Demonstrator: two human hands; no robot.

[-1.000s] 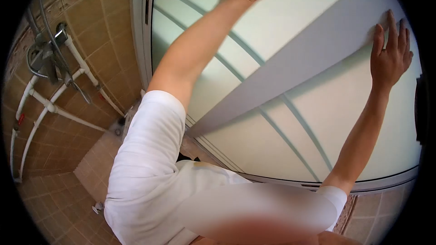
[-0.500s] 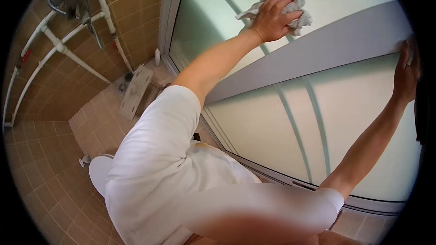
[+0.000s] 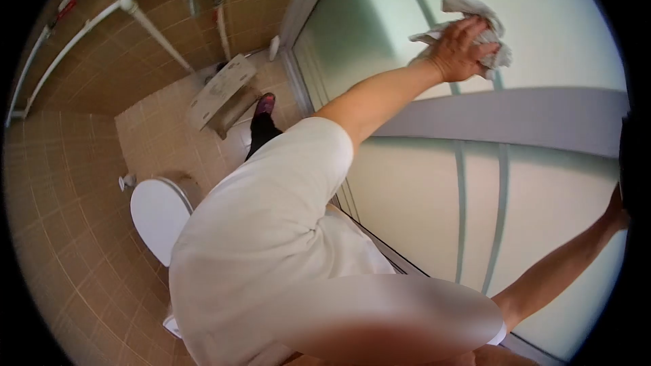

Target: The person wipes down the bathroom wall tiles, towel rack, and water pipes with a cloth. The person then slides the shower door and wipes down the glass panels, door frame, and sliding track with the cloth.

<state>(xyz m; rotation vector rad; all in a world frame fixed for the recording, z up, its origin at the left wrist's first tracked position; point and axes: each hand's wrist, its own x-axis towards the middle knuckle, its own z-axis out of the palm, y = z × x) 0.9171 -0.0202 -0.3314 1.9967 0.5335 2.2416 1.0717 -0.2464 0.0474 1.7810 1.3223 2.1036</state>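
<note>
Left hand (image 3: 456, 54) at 1 to 2 o'clock: back to camera, fingers bent over a bunched cloth (image 3: 475, 5), gripping it. Cloth lies against the upper pane of the frosted door (image 3: 413, 190), loose folds sticking out at 12 and 9 o'clock of the hand. Rail (image 3: 542, 112) runs just below the hand, toward 3 o'clock. Right hand (image 3: 616, 209) at 3 o'clock, cut by the dark rim; fingers hidden, cannot tell its state or whether it touches the door.

Left arm (image 3: 383, 102) reaches out well from the white shirt (image 3: 271, 183). Shoe (image 3: 266, 103) at 10 to 11 o'clock, on the floor just beside the stool (image 3: 220, 91). Toilet (image 3: 159, 217) at 8 o'clock, pipes (image 3: 153, 31) at 10.

Risks, as judged: the cloth is held mostly at its middle, so a loosened grip or a fold catching on the rail could pull it free. If the door runs in a track, a sideways push could shift it and upset the reach. A long lean could cost balance. Stool so near the shoe could trip a backward step; whether the floor is wet can't be told.
</note>
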